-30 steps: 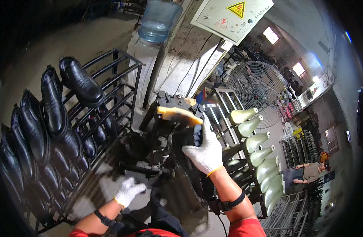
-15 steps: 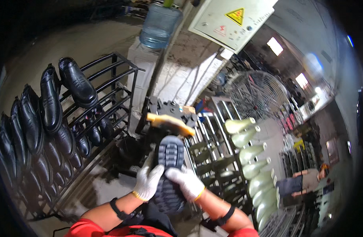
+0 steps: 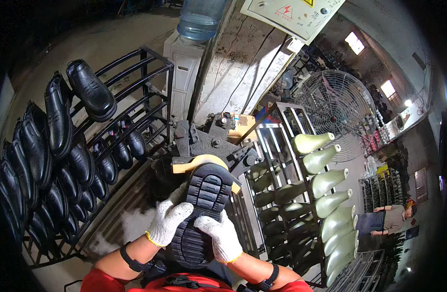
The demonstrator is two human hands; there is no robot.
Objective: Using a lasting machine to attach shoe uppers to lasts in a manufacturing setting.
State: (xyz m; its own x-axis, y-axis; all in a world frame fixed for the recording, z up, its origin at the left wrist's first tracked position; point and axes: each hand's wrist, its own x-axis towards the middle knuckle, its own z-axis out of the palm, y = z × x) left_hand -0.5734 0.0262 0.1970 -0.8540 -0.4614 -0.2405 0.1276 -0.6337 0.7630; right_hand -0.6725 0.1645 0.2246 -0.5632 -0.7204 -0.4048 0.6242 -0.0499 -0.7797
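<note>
Both white-gloved hands grip a black shoe [image 3: 196, 231], its ridged sole turned up toward me. My left hand [image 3: 171, 219] is closed on the shoe's left side, thumb against the sole edge. On the right side, my right hand [image 3: 219, 234] is closed too, its thumb lying across the sole's middle. The far end of the shoe meets a curved yellow pad [image 3: 188, 167] on a dark metal machine [image 3: 216, 142]. Whether it presses on the pad I cannot tell. The fingers beneath the shoe are hidden.
A black rack [image 3: 169, 104] with several black shoes [image 3: 58, 119] stands at left. To the right, another rack [image 3: 308, 187] bears pale green shoe lasts [image 3: 329, 181]. Behind are a large caged fan [image 3: 333, 117], an electrical box [image 3: 291, 17] and a water dispenser [image 3: 183, 73]. Another person [image 3: 386, 220] stands far right.
The shoe has moved closer to the machine, and its far end now overlaps the yellow pad. Both hands have kept their grip. The view has shifted.
</note>
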